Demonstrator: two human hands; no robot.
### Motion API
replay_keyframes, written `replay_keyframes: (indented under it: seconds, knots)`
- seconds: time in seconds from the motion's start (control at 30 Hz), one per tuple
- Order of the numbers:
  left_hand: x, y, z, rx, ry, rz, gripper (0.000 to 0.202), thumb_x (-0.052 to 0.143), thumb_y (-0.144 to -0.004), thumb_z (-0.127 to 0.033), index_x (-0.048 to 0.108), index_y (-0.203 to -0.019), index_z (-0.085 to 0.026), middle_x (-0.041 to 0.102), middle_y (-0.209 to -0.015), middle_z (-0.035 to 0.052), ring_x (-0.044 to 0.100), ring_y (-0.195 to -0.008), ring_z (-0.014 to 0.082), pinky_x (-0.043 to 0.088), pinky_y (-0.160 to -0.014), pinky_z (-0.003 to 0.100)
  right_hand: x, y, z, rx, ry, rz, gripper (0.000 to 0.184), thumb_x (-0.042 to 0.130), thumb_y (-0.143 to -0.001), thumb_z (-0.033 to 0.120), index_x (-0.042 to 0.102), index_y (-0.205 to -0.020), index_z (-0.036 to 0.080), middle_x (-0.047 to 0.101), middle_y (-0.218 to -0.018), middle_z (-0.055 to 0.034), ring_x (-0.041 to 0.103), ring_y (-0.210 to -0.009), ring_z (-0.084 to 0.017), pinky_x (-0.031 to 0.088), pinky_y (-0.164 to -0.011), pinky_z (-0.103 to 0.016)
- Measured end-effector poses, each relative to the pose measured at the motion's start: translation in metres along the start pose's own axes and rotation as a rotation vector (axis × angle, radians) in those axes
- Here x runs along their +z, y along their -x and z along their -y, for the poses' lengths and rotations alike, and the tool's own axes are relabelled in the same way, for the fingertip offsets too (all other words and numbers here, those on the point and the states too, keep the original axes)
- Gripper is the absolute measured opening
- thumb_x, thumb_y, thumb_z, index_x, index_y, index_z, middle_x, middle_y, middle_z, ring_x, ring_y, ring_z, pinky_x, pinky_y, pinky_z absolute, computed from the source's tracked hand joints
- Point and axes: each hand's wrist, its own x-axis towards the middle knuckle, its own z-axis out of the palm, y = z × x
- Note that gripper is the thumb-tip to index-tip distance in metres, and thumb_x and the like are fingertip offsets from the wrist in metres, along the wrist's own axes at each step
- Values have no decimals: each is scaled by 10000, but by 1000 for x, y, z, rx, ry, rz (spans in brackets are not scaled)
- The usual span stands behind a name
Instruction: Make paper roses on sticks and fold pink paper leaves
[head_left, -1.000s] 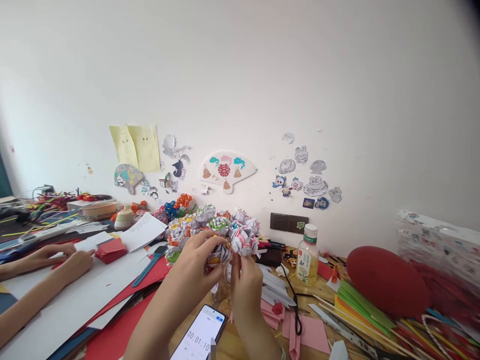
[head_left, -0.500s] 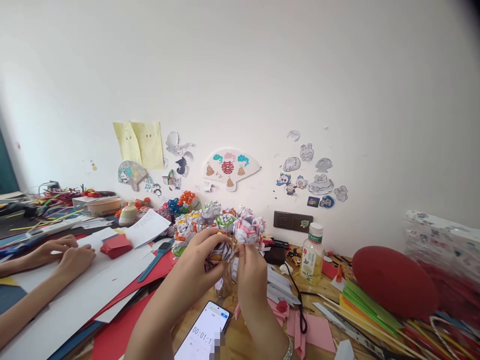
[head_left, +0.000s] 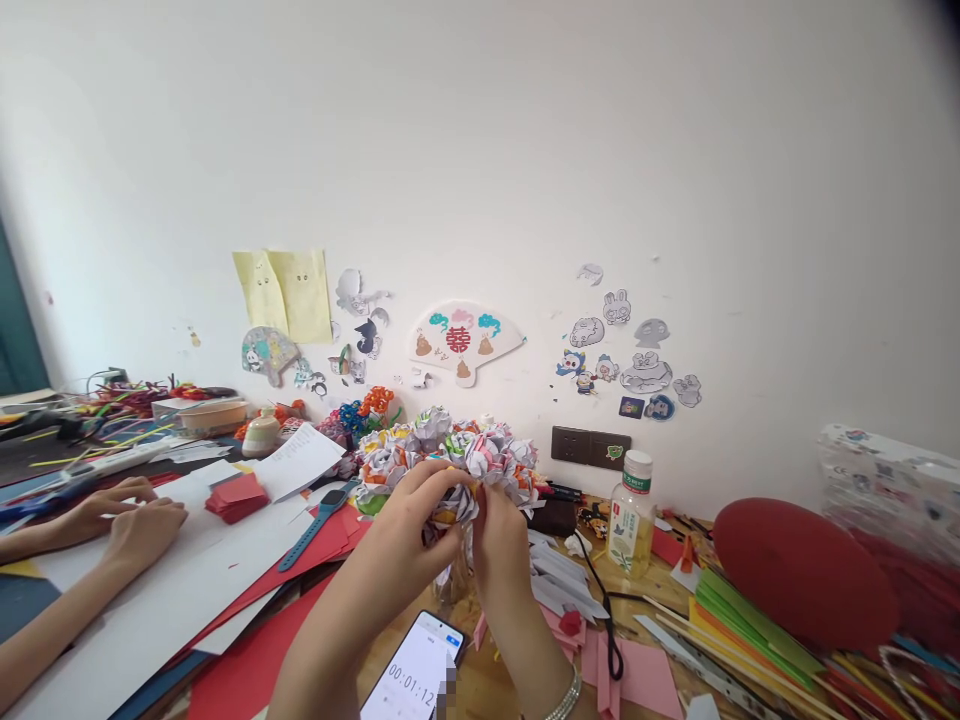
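Observation:
A dense bunch of crumpled paper flowers (head_left: 405, 450), white with orange, green and pink edges, stands in front of me by the wall. My left hand (head_left: 431, 505) curls around flowers at its front, fingers bent over and thumb below. Beside it, my right hand (head_left: 501, 530) is closed just beneath a pink and white paper flower (head_left: 486, 455), its fingertips meeting those of my left hand. What lies between the fingertips is mostly hidden. Under the bunch, a clear holder (head_left: 450, 580) shows partly between my wrists.
A phone (head_left: 412, 665) running a timer lies below my hands. At left, another person's hands (head_left: 142, 525) rest on white paper (head_left: 180, 600), near red paper squares (head_left: 236, 497) and a blue watch (head_left: 319, 525). At right are a bottle (head_left: 631, 520), a black cable (head_left: 611, 625), pink paper (head_left: 649, 675) and a red disc (head_left: 802, 570).
My right hand has shifted slightly lower and closer to my left fingertips, its thumb no longer upright against the pink and white flower. The view has moved slightly.

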Motion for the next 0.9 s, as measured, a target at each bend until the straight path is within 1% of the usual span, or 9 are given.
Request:
replay_keyframes:
  seconds: [0.1, 0.17, 0.27, 0.33, 0.5, 0.63, 0.73, 0.83, 0.9]
  knots:
    - [1, 0, -1, -34, 8, -46, 622, 447, -717, -94, 404, -1303, -297, 517, -1251, 50, 495, -1161, 236, 455, -933, 362, -2, -2, 4, -18, -32, 53, 286, 367, -892, 204, 619, -1026, 195, 696, -828, -57, 652, -740, -211, 485, -658, -293]
    - [2, -1, -3, -33, -10, -45, 692, 436, -723, -84, 331, -1361, -330, 445, -1340, 53, 451, -1215, 247, 471, -907, 352, -3, -3, 7, -52, -54, 85, 300, 387, -886, 199, 595, -1103, 207, 698, -898, -57, 653, -811, -212, 489, -707, -297]
    - [4, -2, -5, -2, -59, 2, 699, 412, -734, -71, 344, -1361, -373, 267, -1478, 19, 342, -1306, 267, 486, -880, 334, -4, -4, 8, -69, -76, 83, 342, 402, -859, 166, 569, -1156, 203, 691, -975, -68, 644, -886, -219, 486, -768, -317]
    - [7, -2, -6, 11, -81, 13, 690, 407, -738, -69, 356, -1355, -376, 215, -1508, -12, 289, -1339, 270, 461, -930, 359, -5, -5, 8, -66, -109, 68, 353, 395, -837, 134, 579, -1133, 195, 688, -981, -69, 641, -893, -216, 483, -784, -322]
    - [10, -3, -8, 1, -85, -17, 726, 420, -711, -60, 333, -1376, -339, 300, -1479, 2, 296, -1337, 266, 377, -1033, 426, -3, 0, 7, -35, -233, -23, 335, 453, -812, 153, 563, -1127, 185, 684, -963, -68, 645, -865, -213, 494, -755, -311]
    - [10, -4, -8, -18, -76, -18, 676, 426, -736, -88, 352, -1368, -316, 342, -1453, 33, 316, -1323, 276, 383, -1026, 449, 1, 3, 1, 63, -272, -129, 516, 484, -801, 175, 400, -1308, 129, 681, -982, -116, 659, -826, -229, 521, -694, -327]
    - [11, -6, -8, -24, -72, -2, 640, 433, -748, -105, 382, -1353, -306, 338, -1447, 60, 316, -1320, 290, 382, -1019, 467, 0, 2, -2, -12, -276, -134, 581, 467, -818, 195, 316, -1377, 151, 652, -1090, -128, 652, -895, -231, 531, -722, -341]
    - [11, -6, -8, -21, -63, -6, 664, 438, -741, -93, 359, -1361, -315, 334, -1430, 83, 308, -1321, 301, 371, -1017, 484, -3, 0, -3, -110, -251, -118, 538, 438, -835, 199, 355, -1367, 199, 618, -1180, -109, 638, -962, -225, 524, -781, -354]
    - [10, -5, -9, -13, -30, -26, 689, 429, -739, -80, 303, -1373, -319, 341, -1407, 83, 322, -1311, 279, 384, -1009, 455, -2, -1, -4, -93, -258, -119, 495, 420, -862, 211, 367, -1354, 196, 607, -1203, -116, 630, -994, -222, 520, -799, -357]
